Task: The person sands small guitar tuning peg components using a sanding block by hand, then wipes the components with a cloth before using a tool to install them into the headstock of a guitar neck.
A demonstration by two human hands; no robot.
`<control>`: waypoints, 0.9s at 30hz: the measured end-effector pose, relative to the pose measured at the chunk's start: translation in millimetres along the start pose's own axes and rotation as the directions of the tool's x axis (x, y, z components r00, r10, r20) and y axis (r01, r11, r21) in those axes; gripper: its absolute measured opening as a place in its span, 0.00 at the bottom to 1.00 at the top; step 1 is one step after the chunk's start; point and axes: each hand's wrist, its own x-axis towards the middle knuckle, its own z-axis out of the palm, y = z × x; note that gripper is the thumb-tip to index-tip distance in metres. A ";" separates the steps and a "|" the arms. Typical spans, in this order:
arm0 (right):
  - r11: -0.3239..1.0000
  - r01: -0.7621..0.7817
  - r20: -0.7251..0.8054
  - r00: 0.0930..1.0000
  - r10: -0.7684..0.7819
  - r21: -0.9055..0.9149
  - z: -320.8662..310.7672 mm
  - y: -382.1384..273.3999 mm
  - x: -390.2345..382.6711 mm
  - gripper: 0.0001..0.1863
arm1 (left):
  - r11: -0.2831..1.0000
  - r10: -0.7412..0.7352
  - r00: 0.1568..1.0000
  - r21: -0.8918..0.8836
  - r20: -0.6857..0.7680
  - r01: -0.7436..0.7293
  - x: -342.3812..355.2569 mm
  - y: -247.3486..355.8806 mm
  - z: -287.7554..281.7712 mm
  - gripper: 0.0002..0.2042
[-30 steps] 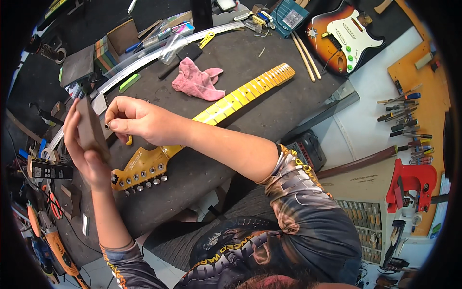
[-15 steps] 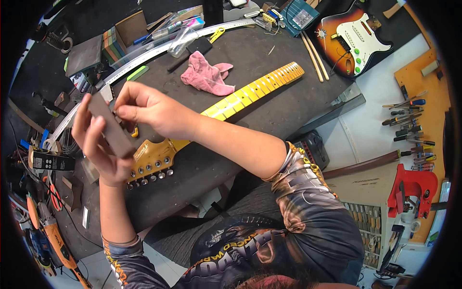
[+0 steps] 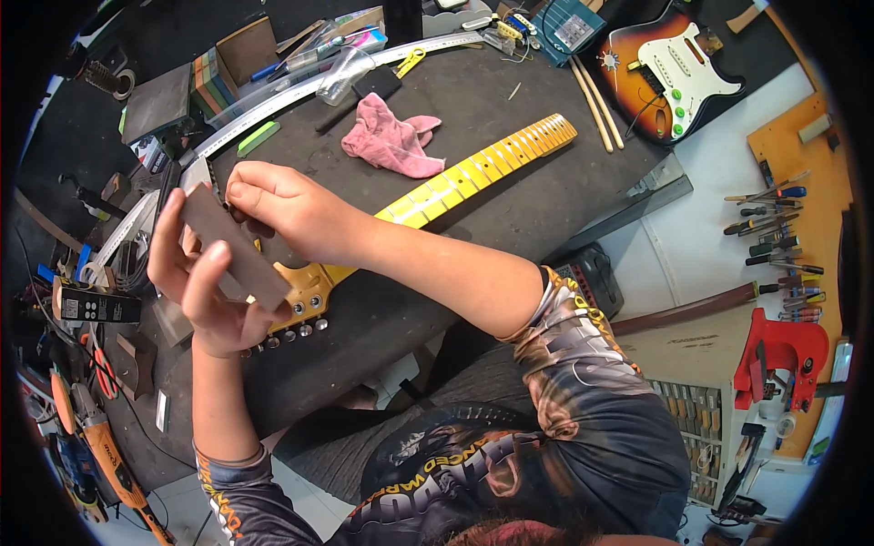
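A flat, grey-brown rectangular block [image 3: 235, 244] is tilted up in my left hand [image 3: 214, 309], with fingers and thumb gripping its edges. Just beyond its upper right edge is my right hand [image 3: 296, 211], its fingers curled and thumb pressed in. Whatever those fingertips hold, if anything, is hidden behind the block. Below both hands a guitar neck [image 3: 458, 181] lies across the bench, its fretboard yellow between the frets. The block and my left hand partly cover its headstock [image 3: 308, 293], which has metal tuners. A crumpled pink cloth [image 3: 390, 136] rests behind the neck.
A long metal ruler [image 3: 238, 136] curves along the bench's back left, near a green piece [image 3: 259, 138] and a clear cup [image 3: 344, 76]. A sunburst guitar body [image 3: 628, 77] and two wooden sticks [image 3: 596, 107] sit at the far right. An orange power tool [image 3: 111, 460] is at lower left.
My left hand has shifted a little to the right with the block, which now covers more of the headstock. My right hand has moved slightly down, its fingers still curled.
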 end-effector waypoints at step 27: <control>0.898 0.185 0.073 0.983 -0.171 -0.398 -9.1 -8.3 -0.7 0.09 | 0.967 -0.251 0.950 -0.086 -0.188 0.239 6.9 -32.2 -19.2 0.41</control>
